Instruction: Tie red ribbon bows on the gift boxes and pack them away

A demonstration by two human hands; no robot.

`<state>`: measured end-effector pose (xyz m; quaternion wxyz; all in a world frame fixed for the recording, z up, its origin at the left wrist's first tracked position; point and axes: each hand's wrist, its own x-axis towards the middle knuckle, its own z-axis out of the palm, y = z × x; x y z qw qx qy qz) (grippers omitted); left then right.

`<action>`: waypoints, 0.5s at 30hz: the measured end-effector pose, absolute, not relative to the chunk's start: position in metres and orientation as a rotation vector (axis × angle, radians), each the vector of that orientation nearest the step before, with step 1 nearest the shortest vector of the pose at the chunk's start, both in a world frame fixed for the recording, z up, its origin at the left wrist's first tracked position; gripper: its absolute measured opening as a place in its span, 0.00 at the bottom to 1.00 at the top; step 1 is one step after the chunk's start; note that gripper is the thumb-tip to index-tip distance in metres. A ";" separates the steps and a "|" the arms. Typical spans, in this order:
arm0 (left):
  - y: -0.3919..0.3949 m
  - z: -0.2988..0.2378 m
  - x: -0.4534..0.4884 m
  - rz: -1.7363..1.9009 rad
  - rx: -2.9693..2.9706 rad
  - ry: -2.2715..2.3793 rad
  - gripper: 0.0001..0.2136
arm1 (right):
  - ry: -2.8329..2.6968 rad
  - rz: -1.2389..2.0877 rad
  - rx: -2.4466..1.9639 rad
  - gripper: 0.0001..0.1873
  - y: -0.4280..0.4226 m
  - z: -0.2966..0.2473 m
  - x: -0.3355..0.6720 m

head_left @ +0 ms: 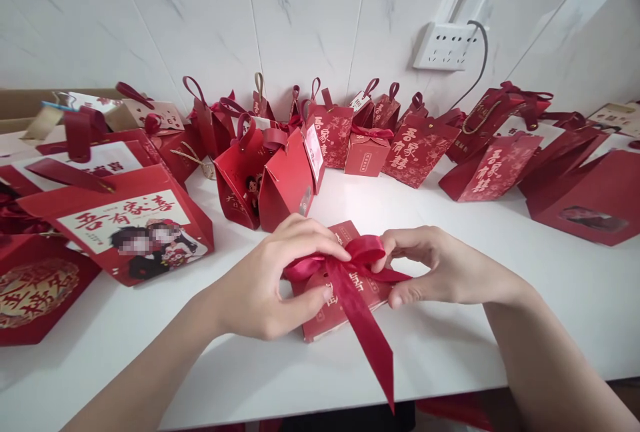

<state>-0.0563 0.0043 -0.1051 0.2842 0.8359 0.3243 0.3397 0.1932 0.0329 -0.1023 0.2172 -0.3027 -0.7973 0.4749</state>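
Observation:
A small red gift box (320, 325) with gold lettering lies on the table in front of me. Around it runs a shiny red ribbon (367, 332), looped into a bow on top, with one long tail hanging towards the table's front edge. My left hand (280, 279) grips the box from the left, its thumb on the printed face and a forefinger pressing at the knot. On the other side, my right hand (435, 269) has curled fingers at the bow's right loop, and its thumb sits lower by the box's right edge. The far side of the box is partly hidden.
Red gift boxes with handles crowd the white table (240, 379): an open-sided box (265, 179) just behind, a couple-print box (135, 225) at left, a windowed box (590, 199) at right. A power strip (445, 47) with a cable is on the tiled wall.

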 end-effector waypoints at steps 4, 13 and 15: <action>0.005 -0.107 -0.048 0.947 2.147 1.019 0.03 | -2.187 1.436 -0.851 0.07 0.036 -0.101 0.194; 0.003 -0.109 -0.047 0.982 1.725 1.106 0.09 | -1.818 1.455 -0.839 0.17 0.043 -0.109 0.191; 0.003 -0.109 -0.048 1.003 1.692 1.087 0.09 | -1.767 1.481 -0.804 0.17 0.045 -0.111 0.192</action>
